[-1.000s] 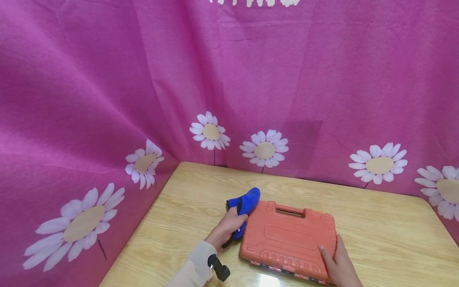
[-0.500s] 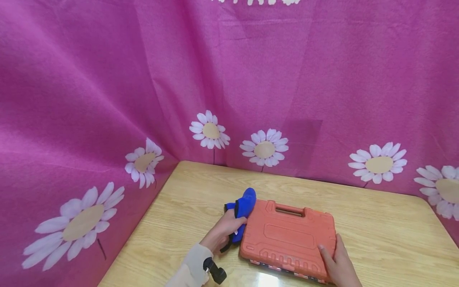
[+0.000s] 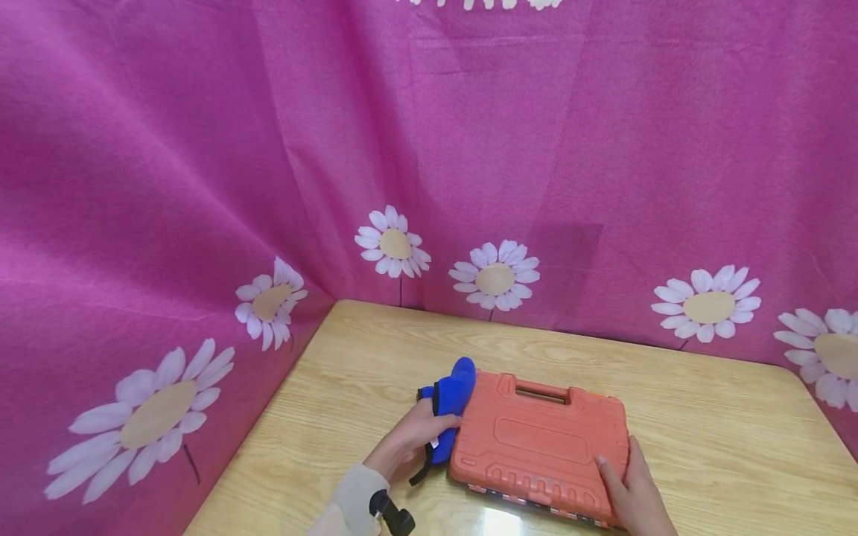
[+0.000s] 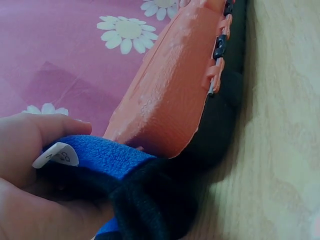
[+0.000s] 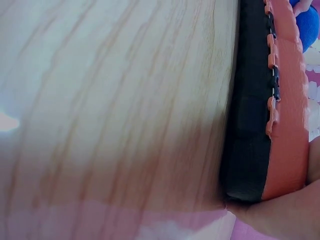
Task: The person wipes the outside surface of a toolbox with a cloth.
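blue cloth piece (image 3: 456, 391) and the left hand (image 3: 417, 432) that grips it have slid a little toward the person since the earlier frame, along the left side of a red case (image 3: 536, 450); the case and the right hand (image 3: 635, 491) stay where they were. the left hand is clamped on the cloth, its thumb over the top. the cloth sits close up against the case's left edge, its rounded end pointing away from the person; whether it rests on the table or hangs just above it cannot be told. it has black trim (image 4: 150, 200), and a white label (image 4: 61, 154) sticks out near the thumb. the right hand is clamped on the right edge of the case near the closest corner, thumb on the top face and fingers along the side.

the case lies flat on a wooden table (image 3: 378, 357), closed, with its handle (image 3: 544, 387) on the far side and a black lower half (image 5: 247, 145). small red and black fittings (image 5: 273, 117) run along the near edge. behind hangs a magenta curtain (image 3: 469, 134) printed with white flowers (image 3: 495, 280). a black strap (image 3: 392, 514) crosses the pale left sleeve (image 3: 348, 500).
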`<state>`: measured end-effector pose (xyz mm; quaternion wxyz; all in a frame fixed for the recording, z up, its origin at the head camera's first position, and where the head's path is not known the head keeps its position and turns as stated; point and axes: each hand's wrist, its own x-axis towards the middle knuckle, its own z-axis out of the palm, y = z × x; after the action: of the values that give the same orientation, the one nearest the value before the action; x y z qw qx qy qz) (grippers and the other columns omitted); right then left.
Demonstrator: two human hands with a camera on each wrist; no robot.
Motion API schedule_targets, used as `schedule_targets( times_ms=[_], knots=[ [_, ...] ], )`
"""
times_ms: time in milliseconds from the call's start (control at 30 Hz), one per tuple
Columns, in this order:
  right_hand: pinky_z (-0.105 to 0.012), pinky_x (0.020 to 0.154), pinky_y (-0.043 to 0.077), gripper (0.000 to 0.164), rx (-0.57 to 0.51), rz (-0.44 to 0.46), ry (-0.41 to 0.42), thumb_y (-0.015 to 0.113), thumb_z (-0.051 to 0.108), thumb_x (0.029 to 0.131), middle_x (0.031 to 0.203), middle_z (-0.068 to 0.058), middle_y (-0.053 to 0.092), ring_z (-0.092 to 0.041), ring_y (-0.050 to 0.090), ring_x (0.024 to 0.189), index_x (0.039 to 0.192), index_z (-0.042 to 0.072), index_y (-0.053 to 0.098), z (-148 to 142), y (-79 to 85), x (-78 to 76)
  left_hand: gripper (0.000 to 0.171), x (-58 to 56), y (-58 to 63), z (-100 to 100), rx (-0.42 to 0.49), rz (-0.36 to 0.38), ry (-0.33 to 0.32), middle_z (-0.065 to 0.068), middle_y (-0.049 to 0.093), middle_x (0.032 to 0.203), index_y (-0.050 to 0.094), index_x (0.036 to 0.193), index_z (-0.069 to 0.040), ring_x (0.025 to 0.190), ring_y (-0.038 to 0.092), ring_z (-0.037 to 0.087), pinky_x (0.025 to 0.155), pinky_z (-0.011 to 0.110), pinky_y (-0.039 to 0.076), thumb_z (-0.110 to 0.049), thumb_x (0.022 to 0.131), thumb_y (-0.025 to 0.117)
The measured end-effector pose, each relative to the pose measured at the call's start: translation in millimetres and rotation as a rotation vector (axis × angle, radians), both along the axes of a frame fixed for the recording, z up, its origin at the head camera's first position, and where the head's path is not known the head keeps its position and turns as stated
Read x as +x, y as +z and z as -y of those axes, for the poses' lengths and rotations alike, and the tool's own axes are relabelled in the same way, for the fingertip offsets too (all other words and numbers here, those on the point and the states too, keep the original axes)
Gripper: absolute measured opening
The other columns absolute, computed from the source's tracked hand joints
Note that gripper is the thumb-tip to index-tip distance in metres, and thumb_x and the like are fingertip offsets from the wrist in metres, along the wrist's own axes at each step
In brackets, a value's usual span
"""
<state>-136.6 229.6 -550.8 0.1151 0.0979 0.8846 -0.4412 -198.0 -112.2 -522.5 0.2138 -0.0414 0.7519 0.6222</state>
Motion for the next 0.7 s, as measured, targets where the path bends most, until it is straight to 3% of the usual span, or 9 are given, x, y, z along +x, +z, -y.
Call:
schedule_targets(
  times_ms=[333, 700],
  knots=[
    [-0.066, 0.113, 0.01, 0.101, -0.009, 0.028, -0.024, 0.038, 0.057, 0.103, 0.153, -0.042, -0.006, -0.056, 0.001, 0.142, 0.148, -0.011, -0.022, 0, -1.5, 0.3, 0.068, 7.2, -3.0, 6, -0.079, -0.009, -0.035, 0.024, 0.055, 0.134, 0.041, 0.142, 0.009, 0.125, 0.051, 0.043, 0.103, 0.062, 0.04, -0.022, 0.089, 0.072],
    [-0.065, 0.113, 0.011, 0.099, -0.019, -0.006, -0.014, 0.039, 0.055, 0.104, 0.153, -0.042, -0.005, -0.055, 0.002, 0.143, 0.149, -0.011, -0.021, 1, 0.2, 0.6, 0.068, 16.4, -0.8, 12, -0.002, -0.043, -0.053, 0.023, 0.056, 0.134, 0.042, 0.141, 0.01, 0.124, 0.052, 0.041, 0.105, 0.06, 0.04, -0.016, 0.087, 0.073]
  ],
)
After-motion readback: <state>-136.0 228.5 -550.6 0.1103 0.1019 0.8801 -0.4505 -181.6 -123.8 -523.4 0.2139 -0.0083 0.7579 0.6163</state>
